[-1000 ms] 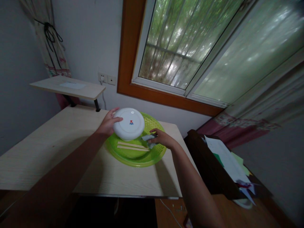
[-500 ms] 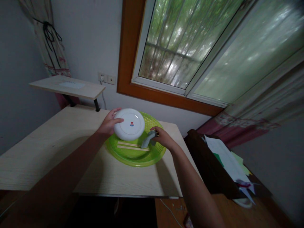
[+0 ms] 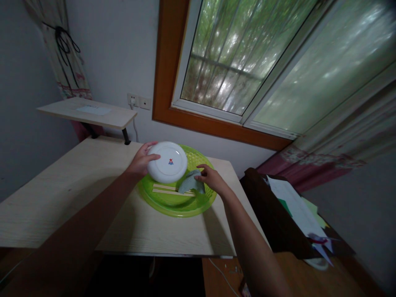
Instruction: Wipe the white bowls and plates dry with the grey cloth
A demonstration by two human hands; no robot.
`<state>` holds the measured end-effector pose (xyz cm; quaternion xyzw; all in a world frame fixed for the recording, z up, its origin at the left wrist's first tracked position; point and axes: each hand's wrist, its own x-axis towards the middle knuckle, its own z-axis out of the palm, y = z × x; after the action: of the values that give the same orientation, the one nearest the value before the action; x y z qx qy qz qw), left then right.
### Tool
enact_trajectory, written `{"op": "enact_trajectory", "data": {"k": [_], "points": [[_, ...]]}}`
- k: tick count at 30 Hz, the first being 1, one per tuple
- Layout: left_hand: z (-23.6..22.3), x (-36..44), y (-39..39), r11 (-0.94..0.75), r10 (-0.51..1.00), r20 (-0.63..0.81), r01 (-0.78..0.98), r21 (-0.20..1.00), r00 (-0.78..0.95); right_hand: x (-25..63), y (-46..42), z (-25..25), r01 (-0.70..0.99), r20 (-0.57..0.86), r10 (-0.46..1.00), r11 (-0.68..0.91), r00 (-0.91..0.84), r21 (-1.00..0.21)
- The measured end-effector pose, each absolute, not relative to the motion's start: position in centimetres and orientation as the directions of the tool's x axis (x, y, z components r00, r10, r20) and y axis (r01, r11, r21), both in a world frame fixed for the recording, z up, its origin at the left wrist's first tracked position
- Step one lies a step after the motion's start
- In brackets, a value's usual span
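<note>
A white plate (image 3: 167,163) is tipped with its underside toward me, showing a small red and blue mark. My left hand (image 3: 142,160) grips its left rim, thumb on the underside. Below it stands a round green plastic basket (image 3: 177,209) on the table. Two pale chopsticks (image 3: 165,190) lie side by side across the basket. A grey-green cloth (image 3: 192,182) rests spread in the basket's right part, over the chopsticks' right ends. My right hand (image 3: 208,177) is at the cloth's upper right edge, its thumb and index finger apart.
The light wooden table (image 3: 102,198) carries a raised shelf (image 3: 114,119) with a paper at the back left. A window (image 3: 229,62) rises behind. To the right, a dark brown cabinet (image 3: 272,218) holds papers (image 3: 297,206). Curtains hang on both sides.
The cloth, bunched and hanging from my right hand before, now lies spread lower in the basket, and the right fingers have parted. The plate has shifted very slightly left in my left hand.
</note>
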<state>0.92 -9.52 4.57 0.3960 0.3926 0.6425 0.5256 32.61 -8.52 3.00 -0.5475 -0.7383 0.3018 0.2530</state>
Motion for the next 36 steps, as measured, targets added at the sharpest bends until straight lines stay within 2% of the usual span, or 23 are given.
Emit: {"op": "enact_trajectory", "data": {"k": [4, 7, 11, 15, 18, 26, 31, 36], "points": [[4.4, 0.8, -9.5, -0.125, 0.987, 0.079, -0.367, 0.922, -0.138, 32.5, -8.2, 3.1, 0.495, 0.128, 0.974, 0.207, -0.189, -0.844], [4.4, 0.9, -9.6, -0.119, 0.987, 0.070, -0.371, 0.921, -0.142, 32.3, -7.9, 3.3, 0.331, 0.204, 0.979, 0.198, -0.015, -0.923], [4.5, 1.5, -9.9, -0.109, 0.991, 0.072, -0.384, 0.917, -0.110, 31.2, -7.5, 3.9, 0.179, 0.296, 0.937, 0.264, 0.186, -0.948], [4.5, 2.5, -10.2, -0.097, 0.995, 0.090, -0.405, 0.909, -0.037, 28.6, -7.7, 4.6, 0.102, 0.338, 0.921, 0.323, 0.194, -0.941], [4.4, 3.2, -10.4, -0.105, 0.992, 0.124, -0.401, 0.910, 0.020, 26.4, -8.2, 5.0, 0.127, 0.376, 0.912, 0.359, 0.163, -0.925], [4.3, 2.8, -11.0, -0.053, 0.993, 0.087, -0.359, 0.932, 0.080, 23.0, -10.3, 5.2, 0.357, 0.502, 0.864, 0.480, -0.035, -0.801], [4.5, 2.9, -11.4, -0.033, 0.995, 0.061, -0.327, 0.944, 0.075, 21.7, -11.6, 5.6, 0.475, 0.643, 0.703, 0.697, -0.304, -0.537], [3.9, 3.4, -11.3, -0.070, 0.983, 0.121, -0.331, 0.941, 0.136, 20.3, -12.8, 6.7, 0.511, 0.623, 0.575, 0.803, -0.530, -0.305]]}}
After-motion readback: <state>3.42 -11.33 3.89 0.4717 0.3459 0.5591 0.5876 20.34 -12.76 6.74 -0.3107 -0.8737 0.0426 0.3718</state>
